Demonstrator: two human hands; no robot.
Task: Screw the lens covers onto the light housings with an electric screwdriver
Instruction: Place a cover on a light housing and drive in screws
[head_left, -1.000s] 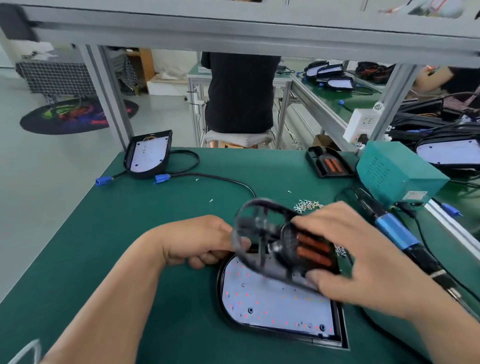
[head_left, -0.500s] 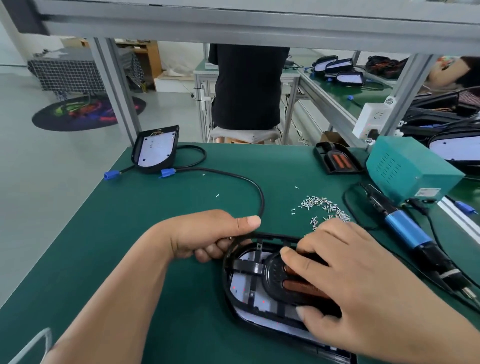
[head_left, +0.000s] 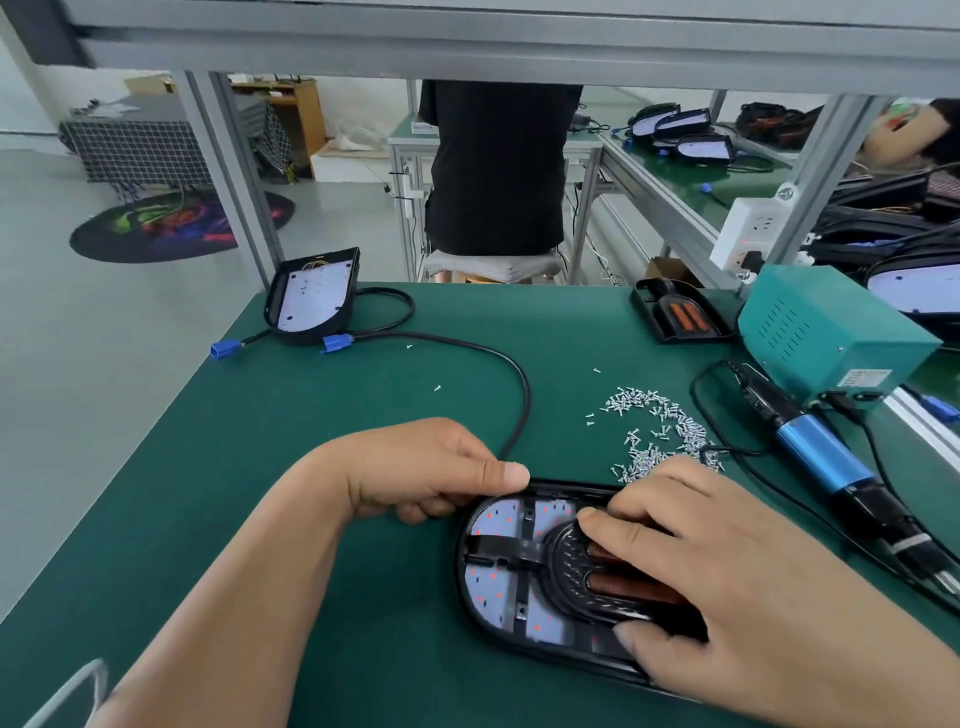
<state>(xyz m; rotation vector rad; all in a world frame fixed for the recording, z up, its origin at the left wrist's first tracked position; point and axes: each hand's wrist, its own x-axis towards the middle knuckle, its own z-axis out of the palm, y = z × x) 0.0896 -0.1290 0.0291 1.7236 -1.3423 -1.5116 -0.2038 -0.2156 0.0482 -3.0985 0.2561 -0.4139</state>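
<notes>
A black light housing (head_left: 460, 566) with a white LED board lies on the green mat in front of me. A black lens cover (head_left: 524, 558) with two orange-brown strips sits flat in it. My left hand (head_left: 426, 467) grips the housing's upper left rim, thumb on top. My right hand (head_left: 727, 561) lies over the cover's raised right part, with the index finger and thumb curled round it. The blue and black electric screwdriver (head_left: 821, 452) lies on the mat to the right, untouched. A pile of several small screws (head_left: 660, 431) is just beyond my right hand.
A second housing (head_left: 314, 296) with blue connectors and a black cable (head_left: 519, 384) sits at the far left of the mat. Another lens cover (head_left: 680, 317) and a teal power box (head_left: 831, 327) stand at the far right. A person sits beyond the bench.
The lens cover, held tilted above the housing a second ago, now lies flat in it. My right hand has come down with it, and my left thumb has moved onto the rim.
</notes>
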